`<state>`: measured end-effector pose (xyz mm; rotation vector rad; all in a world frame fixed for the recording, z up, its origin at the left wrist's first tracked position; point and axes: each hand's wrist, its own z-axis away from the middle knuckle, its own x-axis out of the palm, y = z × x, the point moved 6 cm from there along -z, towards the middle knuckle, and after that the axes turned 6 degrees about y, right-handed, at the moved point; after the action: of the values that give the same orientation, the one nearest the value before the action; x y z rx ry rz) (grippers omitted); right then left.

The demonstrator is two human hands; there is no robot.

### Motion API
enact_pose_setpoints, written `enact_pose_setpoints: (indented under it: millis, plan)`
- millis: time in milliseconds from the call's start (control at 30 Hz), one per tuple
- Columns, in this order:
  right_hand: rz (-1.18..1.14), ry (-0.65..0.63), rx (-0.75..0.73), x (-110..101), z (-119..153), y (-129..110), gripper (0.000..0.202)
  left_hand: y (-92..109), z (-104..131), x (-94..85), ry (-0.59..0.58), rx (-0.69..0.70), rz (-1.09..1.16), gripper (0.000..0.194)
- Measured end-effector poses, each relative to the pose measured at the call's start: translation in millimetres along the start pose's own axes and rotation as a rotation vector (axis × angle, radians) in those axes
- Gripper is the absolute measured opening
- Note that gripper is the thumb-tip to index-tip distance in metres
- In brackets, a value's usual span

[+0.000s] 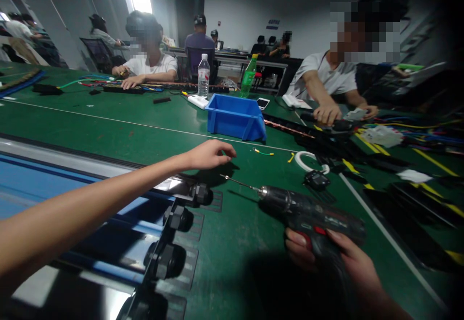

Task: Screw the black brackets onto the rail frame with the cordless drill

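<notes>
My right hand (348,262) is wrapped round the grip of a black and red power drill (315,213), whose long thin bit points left. My left hand (212,155) hovers over the green table (217,242), just above and left of the bit's tip. Its fingers curl, with thumb and fingertips close together, and whatever they may hold is too small to make out. Under my left forearm lies a metal and blue panel assembly (79,184) with several black cable glands (177,217) along its right end.
Beyond my left hand stands a blue bin (234,119), with a clear bottle (203,78) and a green bottle (248,78) behind it. A white cable coil (302,155) and wires lie right. People work across the table.
</notes>
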<state>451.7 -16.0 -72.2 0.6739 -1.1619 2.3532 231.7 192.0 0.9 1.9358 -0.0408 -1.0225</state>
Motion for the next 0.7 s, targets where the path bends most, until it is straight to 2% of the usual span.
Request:
enact_pose_setpoints:
  millis: [100,167,233,333,500,700]
  plan:
    - [-0.037,0.019,0.0,-5.1,-5.6,-1.0,0.043,9.3,43.8,-37.4,0.173,-0.018,-0.118,0.021]
    - [-0.07,0.005,0.005,-7.5,-12.5,-1.0,0.041,16.5,79.7,-49.3,0.209,-0.022,-0.185,0.019]
    - [-0.098,-0.021,0.016,-7.0,-21.3,-1.5,0.039,23.5,112.3,-47.3,0.182,-0.015,-0.301,0.026]
    - [-0.108,-0.028,0.021,-0.4,-35.3,-5.4,0.038,27.5,144.6,-29.7,0.105,-0.074,-0.342,0.023]
    - [-0.059,-0.011,-0.009,16.0,-51.9,-14.4,0.036,20.3,156.7,-10.1,0.133,-0.235,-0.331,0.035]
    - [-0.014,0.02,0.018,5.0,-54.9,-8.3,0.045,7.4,154.1,-4.9,0.128,-0.33,-0.228,0.03]
